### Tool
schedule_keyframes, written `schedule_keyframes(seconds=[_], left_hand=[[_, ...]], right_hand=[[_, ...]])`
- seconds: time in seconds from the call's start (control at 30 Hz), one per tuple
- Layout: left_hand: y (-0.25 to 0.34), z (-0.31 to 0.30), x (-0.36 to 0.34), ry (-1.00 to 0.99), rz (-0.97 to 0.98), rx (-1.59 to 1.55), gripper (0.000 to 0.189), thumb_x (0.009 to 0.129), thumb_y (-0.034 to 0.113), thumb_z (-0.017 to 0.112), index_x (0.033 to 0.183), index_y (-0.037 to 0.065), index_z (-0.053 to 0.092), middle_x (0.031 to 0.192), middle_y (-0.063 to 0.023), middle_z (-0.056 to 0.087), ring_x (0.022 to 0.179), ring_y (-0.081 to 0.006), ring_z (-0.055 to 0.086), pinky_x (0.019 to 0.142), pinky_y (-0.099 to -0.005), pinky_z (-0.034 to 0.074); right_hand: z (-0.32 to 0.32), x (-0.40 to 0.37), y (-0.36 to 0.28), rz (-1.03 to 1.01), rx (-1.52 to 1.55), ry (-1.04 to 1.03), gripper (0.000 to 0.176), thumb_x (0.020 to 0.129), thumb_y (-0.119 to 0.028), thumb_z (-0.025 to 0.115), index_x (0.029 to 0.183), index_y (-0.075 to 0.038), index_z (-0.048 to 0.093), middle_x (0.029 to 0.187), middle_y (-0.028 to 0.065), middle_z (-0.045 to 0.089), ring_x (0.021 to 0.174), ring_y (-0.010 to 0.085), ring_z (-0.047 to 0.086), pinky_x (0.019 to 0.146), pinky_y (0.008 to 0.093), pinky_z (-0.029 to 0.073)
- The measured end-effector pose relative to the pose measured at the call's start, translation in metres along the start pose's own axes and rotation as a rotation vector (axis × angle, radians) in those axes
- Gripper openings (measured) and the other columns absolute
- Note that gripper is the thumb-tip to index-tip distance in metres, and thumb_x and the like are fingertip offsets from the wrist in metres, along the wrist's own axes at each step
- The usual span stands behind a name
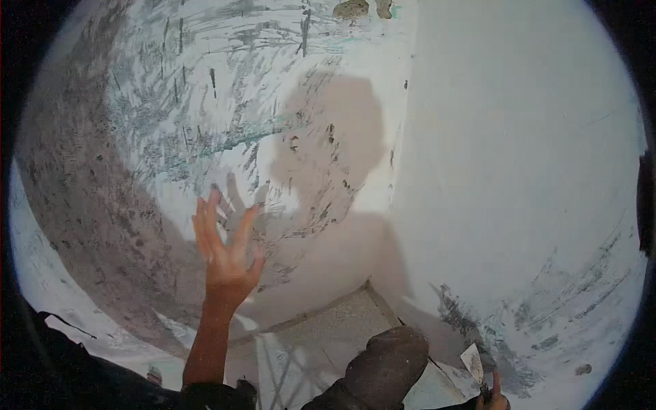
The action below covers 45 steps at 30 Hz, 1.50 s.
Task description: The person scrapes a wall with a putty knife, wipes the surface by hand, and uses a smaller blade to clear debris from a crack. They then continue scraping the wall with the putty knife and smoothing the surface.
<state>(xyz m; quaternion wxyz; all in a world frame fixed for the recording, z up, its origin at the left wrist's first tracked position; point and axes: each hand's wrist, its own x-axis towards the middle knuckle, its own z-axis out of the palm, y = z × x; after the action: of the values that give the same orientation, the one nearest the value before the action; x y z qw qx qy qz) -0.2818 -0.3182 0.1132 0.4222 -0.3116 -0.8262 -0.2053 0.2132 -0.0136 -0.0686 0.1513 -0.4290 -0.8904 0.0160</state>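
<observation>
Nearest, at the bottom centre, is a bent knee (386, 365) in dark cloth. Just right of it, at the lower edge, the right hand (493, 398) is clamped on a scraper (472, 362). Its pale blade points up, close to the foot of the smooth white wall (519, 171). The frame cuts off most of that hand. Left of centre, the left hand (227, 249) is raised with fingers spread wide, holding nothing. It is at the scratched grey wall (137, 137), but whether it touches cannot be told. Its shadow falls on the plaster beside it. The two walls meet in a corner at centre, above a pale floor (321, 335).
</observation>
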Motion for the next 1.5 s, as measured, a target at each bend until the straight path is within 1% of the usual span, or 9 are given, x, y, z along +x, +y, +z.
schedule_keyframes(seconds=[0.33, 0.47, 0.6, 0.63, 0.7, 0.97, 1.1, 1.37, 1.5], left_hand=[[0.000, 0.014, 0.025, 0.337, 0.135, -0.218, 0.062, 0.078, 0.010, 0.062, 0.139, 0.019, 0.053, 0.153, -0.0231, 0.023, 0.143, -0.0468, 0.018, 0.114, -0.0648, 0.016], [0.009, 0.195, -0.073, -0.914, 0.451, -0.367, 0.051, 0.087, 0.026, 0.061, 0.136, 0.012, 0.055, 0.144, -0.0211, 0.046, 0.137, -0.0387, 0.039, 0.113, -0.0541, 0.029], [0.103, 0.181, -0.081, -1.730, 0.469, -0.446, 0.045, 0.093, 0.036, 0.060, 0.133, 0.015, 0.057, 0.141, -0.0151, 0.051, 0.130, -0.0340, 0.048, 0.110, -0.0507, 0.035], [0.120, 0.195, -0.084, -1.708, 0.527, -0.469, 0.045, 0.093, 0.036, 0.060, 0.133, 0.015, 0.057, 0.141, -0.0151, 0.051, 0.130, -0.0340, 0.048, 0.110, -0.0507, 0.035], [0.162, 0.215, -0.094, -0.819, 0.917, -0.301, 0.044, 0.095, 0.034, 0.057, 0.135, 0.014, 0.055, 0.138, -0.0148, 0.053, 0.129, -0.0347, 0.049, 0.110, -0.0528, 0.034], [0.298, 0.140, -0.069, -1.061, 0.961, -1.250, 0.048, 0.092, 0.027, 0.062, 0.137, 0.014, 0.051, 0.138, -0.0165, 0.050, 0.129, -0.0343, 0.048, 0.107, -0.0512, 0.037], [0.340, 0.077, -0.053, -1.017, 0.853, -1.441, 0.051, 0.091, 0.025, 0.063, 0.139, 0.013, 0.049, 0.140, -0.0177, 0.047, 0.130, -0.0363, 0.046, 0.106, -0.0509, 0.040], [0.410, 0.034, 0.039, 0.163, 0.981, -1.148, 0.075, 0.076, 0.004, 0.069, 0.146, 0.005, 0.042, 0.144, -0.0221, 0.040, 0.136, -0.0363, 0.041, 0.106, -0.0447, 0.044], [0.442, 0.012, 0.050, 0.075, 0.974, -1.027, 0.071, 0.080, 0.002, 0.061, 0.145, -0.008, 0.034, 0.150, -0.0288, 0.032, 0.140, -0.0406, 0.033, 0.108, -0.0424, 0.042]], right_hand=[[0.000, 0.022, -0.011, -0.046, -0.008, -0.038, 0.065, 0.080, -0.014, 0.066, 0.142, -0.014, 0.045, 0.071, 0.0203, 0.063, 0.062, 0.0388, 0.061, 0.058, 0.0490, 0.046], [-0.011, 0.020, -0.036, 0.125, 0.034, -0.127, 0.076, 0.073, -0.010, 0.071, 0.143, -0.019, 0.045, 0.073, 0.0212, 0.064, 0.069, 0.0421, 0.061, 0.066, 0.0507, 0.047], [-0.014, 0.009, -0.045, 0.033, 0.008, -0.035, 0.074, 0.075, -0.012, 0.073, 0.143, -0.018, 0.045, 0.081, 0.0185, 0.067, 0.073, 0.0383, 0.064, 0.063, 0.0476, 0.051], [-0.009, 0.005, -0.048, -0.027, 0.017, 0.036, 0.071, 0.077, -0.013, 0.072, 0.143, -0.017, 0.045, 0.083, 0.0180, 0.068, 0.073, 0.0380, 0.064, 0.062, 0.0468, 0.052], [-0.016, 0.004, -0.051, -0.070, 0.055, 0.198, 0.060, 0.086, -0.013, 0.065, 0.143, -0.011, 0.044, 0.078, 0.0160, 0.066, 0.066, 0.0327, 0.065, 0.058, 0.0421, 0.051], [-0.048, -0.002, -0.064, 0.453, 0.636, 0.532, 0.064, 0.095, -0.014, 0.056, 0.151, 0.000, 0.028, 0.066, -0.0006, 0.047, 0.060, 0.0089, 0.043, 0.057, 0.0247, 0.035], [-0.077, 0.010, -0.069, 0.422, 0.660, 0.526, 0.055, 0.091, -0.007, 0.058, 0.143, 0.005, 0.041, 0.133, 0.0290, 0.054, 0.113, 0.0348, 0.059, 0.097, 0.0403, 0.045], [-0.155, 0.072, -0.092, 0.182, 0.676, 0.725, 0.069, 0.084, 0.011, 0.056, 0.148, -0.005, 0.038, 0.112, 0.0195, 0.056, 0.091, 0.0282, 0.061, 0.077, 0.0372, 0.053], [-0.198, 0.088, -0.103, 0.235, 0.931, 0.725, 0.068, 0.085, 0.009, 0.058, 0.148, -0.003, 0.038, 0.109, 0.0178, 0.058, 0.088, 0.0241, 0.059, 0.077, 0.0339, 0.052]])
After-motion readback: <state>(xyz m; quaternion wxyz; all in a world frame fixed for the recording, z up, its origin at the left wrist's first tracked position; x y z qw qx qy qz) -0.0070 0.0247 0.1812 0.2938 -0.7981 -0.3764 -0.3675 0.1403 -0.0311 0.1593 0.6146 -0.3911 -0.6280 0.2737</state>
